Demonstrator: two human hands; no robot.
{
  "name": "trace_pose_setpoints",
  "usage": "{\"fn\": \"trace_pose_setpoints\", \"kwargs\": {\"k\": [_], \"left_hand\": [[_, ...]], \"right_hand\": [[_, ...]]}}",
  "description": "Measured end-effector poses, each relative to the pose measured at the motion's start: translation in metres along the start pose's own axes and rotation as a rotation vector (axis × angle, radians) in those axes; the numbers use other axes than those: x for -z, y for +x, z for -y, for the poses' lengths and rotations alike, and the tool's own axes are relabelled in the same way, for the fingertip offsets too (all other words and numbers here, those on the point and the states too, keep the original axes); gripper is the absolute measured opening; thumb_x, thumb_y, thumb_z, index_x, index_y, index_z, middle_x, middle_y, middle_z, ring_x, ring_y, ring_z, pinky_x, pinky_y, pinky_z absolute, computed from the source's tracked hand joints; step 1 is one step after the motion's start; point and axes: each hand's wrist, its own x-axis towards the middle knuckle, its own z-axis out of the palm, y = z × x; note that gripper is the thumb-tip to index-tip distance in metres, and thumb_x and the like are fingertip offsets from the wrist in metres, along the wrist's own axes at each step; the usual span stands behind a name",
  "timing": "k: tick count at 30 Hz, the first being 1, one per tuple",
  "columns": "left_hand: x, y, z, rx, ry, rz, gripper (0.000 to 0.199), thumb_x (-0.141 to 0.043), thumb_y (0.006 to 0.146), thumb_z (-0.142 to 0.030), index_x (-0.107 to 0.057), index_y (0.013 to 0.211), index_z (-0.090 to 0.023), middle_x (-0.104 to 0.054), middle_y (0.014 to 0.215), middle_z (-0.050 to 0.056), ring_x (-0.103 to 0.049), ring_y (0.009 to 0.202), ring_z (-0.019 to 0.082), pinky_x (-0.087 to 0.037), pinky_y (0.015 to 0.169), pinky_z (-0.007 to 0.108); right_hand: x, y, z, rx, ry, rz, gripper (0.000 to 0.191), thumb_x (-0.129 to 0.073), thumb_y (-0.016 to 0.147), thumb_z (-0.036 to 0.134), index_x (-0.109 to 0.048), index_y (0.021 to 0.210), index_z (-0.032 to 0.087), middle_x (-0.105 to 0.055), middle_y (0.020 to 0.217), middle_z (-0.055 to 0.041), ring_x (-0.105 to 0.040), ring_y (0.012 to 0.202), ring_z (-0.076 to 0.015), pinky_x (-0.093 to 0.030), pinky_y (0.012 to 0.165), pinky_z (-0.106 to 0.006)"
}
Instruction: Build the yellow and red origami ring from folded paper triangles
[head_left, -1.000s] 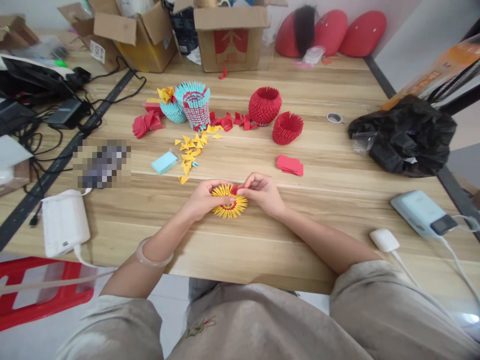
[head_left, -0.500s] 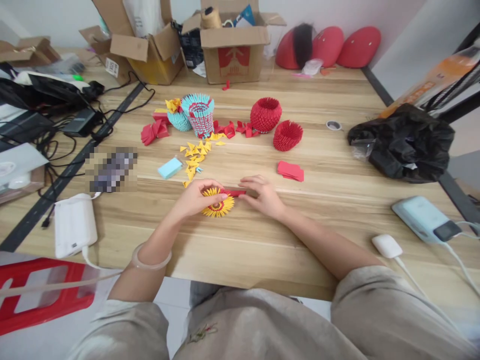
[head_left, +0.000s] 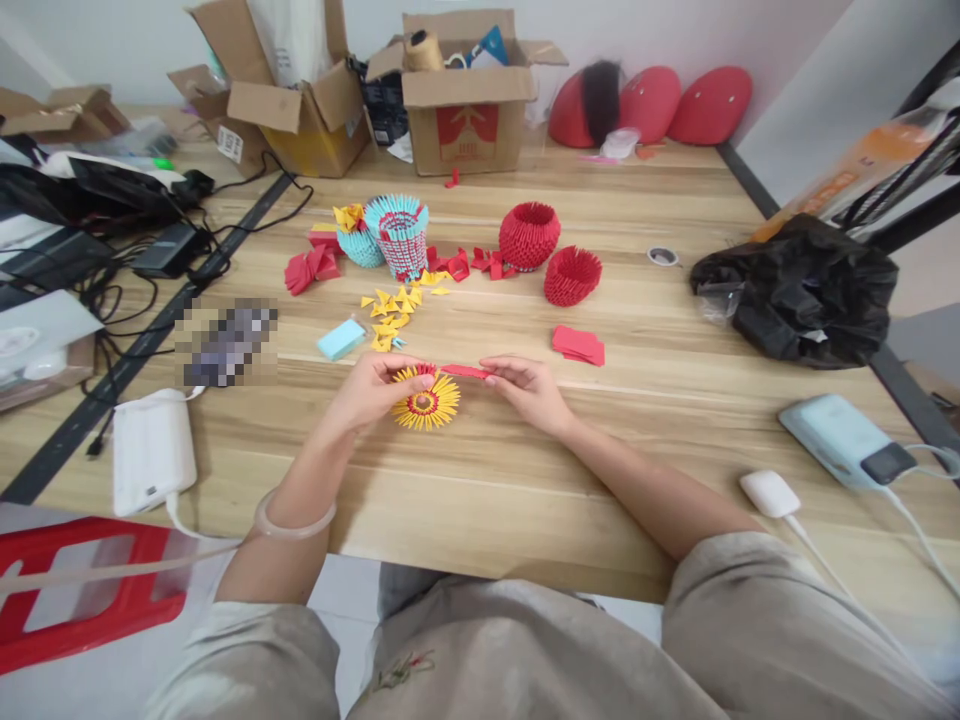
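Note:
My left hand [head_left: 369, 392] is closed on a round paper ring [head_left: 425, 403] of folded pieces, yellow around the outside with red near the centre and at its top edge. Between thumb and fingers, my right hand [head_left: 530, 390] pinches the right end of a narrow red strip of folded paper pieces [head_left: 465, 371]. The strip's left end lies close to the ring's upper right edge; whether they join, I cannot tell. Loose yellow folded pieces [head_left: 388, 312] and a light blue paper stack [head_left: 341, 340] lie beyond my left hand. A red paper stack [head_left: 578, 345] is beyond my right.
A blue and red paper vase [head_left: 400, 245] and two red paper bowls [head_left: 529, 237] stand farther back. Cardboard boxes [head_left: 469, 125] line the wall. At the right are a black bag [head_left: 810, 295] and a power bank [head_left: 844, 435]; cables [head_left: 112, 290] tangle at the left.
My left hand has shifted slightly left with the ring, which shows more of its face. The gap between my hands is wider, and more of the red strip shows.

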Motion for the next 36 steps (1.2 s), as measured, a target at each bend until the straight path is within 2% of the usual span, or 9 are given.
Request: {"fn": "trace_pose_setpoints", "kwargs": {"k": [4,8,12,16,21,25,28,33,36], "left_hand": [[-0.001,0.000,0.000,-0.028,-0.010,-0.032,0.034,-0.078,0.060,-0.037,-0.074,0.081,-0.012,-0.073,0.081,0.009,-0.065,0.072,0.019,-0.053,0.066,0.028],[-0.005,0.002,0.004,-0.031,-0.030,-0.036,0.035,-0.078,0.060,-0.038,-0.073,0.082,-0.012,-0.072,0.084,0.008,-0.064,0.073,0.018,-0.052,0.067,0.028],[-0.013,0.006,0.010,-0.023,-0.025,-0.025,0.036,-0.075,0.063,-0.040,-0.071,0.085,-0.012,-0.071,0.088,0.007,-0.063,0.075,0.017,-0.050,0.067,0.026],[-0.019,0.007,0.014,0.007,0.028,0.008,0.039,-0.074,0.064,-0.042,-0.069,0.089,-0.012,-0.069,0.087,0.006,-0.062,0.076,0.016,-0.050,0.068,0.026],[-0.021,0.005,0.014,0.044,0.039,0.085,0.045,-0.074,0.064,-0.043,-0.066,0.096,-0.011,-0.069,0.086,0.007,-0.062,0.075,0.017,-0.051,0.070,0.028],[-0.022,0.005,0.015,0.049,0.041,0.115,0.045,-0.075,0.063,-0.041,-0.066,0.096,-0.012,-0.069,0.091,0.007,-0.064,0.081,0.019,-0.051,0.074,0.030],[-0.022,0.005,0.016,0.056,0.055,0.138,0.046,-0.076,0.062,-0.040,-0.065,0.096,-0.011,-0.069,0.092,0.008,-0.064,0.082,0.020,-0.051,0.075,0.030],[-0.023,0.005,0.016,0.054,0.103,0.138,0.047,-0.077,0.060,-0.040,-0.066,0.095,-0.011,-0.069,0.094,0.009,-0.064,0.084,0.021,-0.051,0.076,0.031],[-0.025,0.004,0.015,0.084,0.101,0.143,0.047,-0.078,0.059,-0.040,-0.067,0.094,-0.011,-0.070,0.092,0.008,-0.065,0.081,0.020,-0.052,0.075,0.031]], "right_hand": [[0.000,0.002,0.003,-0.116,0.236,-0.028,0.032,-0.073,0.068,0.038,-0.068,0.093,0.018,-0.069,0.073,-0.0007,-0.064,0.069,-0.0121,-0.051,0.072,-0.028],[-0.002,0.001,0.007,-0.183,0.446,0.007,0.030,-0.077,0.065,0.034,-0.068,0.089,0.018,-0.068,0.073,0.0002,-0.065,0.065,-0.0118,-0.053,0.066,-0.026],[-0.004,0.000,0.010,-0.219,0.530,0.021,0.026,-0.077,0.065,0.028,-0.068,0.088,0.018,-0.068,0.072,0.0008,-0.066,0.064,-0.0112,-0.053,0.063,-0.024],[-0.004,-0.002,0.013,-0.219,0.571,0.063,0.028,-0.074,0.068,0.024,-0.065,0.095,0.021,-0.067,0.072,0.0028,-0.067,0.065,-0.0125,-0.054,0.061,-0.024],[-0.002,-0.002,0.014,-0.240,0.558,0.122,0.019,-0.066,0.071,0.019,-0.064,0.090,0.018,-0.066,0.072,0.0011,-0.067,0.069,-0.0135,-0.054,0.064,-0.025],[0.001,0.000,0.015,-0.231,0.585,0.067,0.009,-0.062,0.069,0.016,-0.062,0.079,0.018,-0.062,0.072,0.0014,-0.066,0.072,-0.0142,-0.053,0.066,-0.027],[0.001,0.002,0.016,-0.224,0.600,-0.002,0.008,-0.061,0.065,0.013,-0.060,0.072,0.018,-0.059,0.076,0.0019,-0.063,0.074,-0.0126,-0.050,0.062,-0.024],[0.003,0.004,0.014,-0.202,0.555,-0.028,0.010,-0.056,0.062,0.007,-0.058,0.066,0.017,-0.061,0.074,0.0006,-0.045,0.053,-0.0049,-0.035,0.047,-0.018],[0.003,0.002,0.013,-0.211,0.572,0.006,0.011,-0.057,0.059,0.007,-0.057,0.063,0.017,-0.063,0.075,0.0001,-0.045,0.051,-0.0047,-0.037,0.049,-0.019]]}}
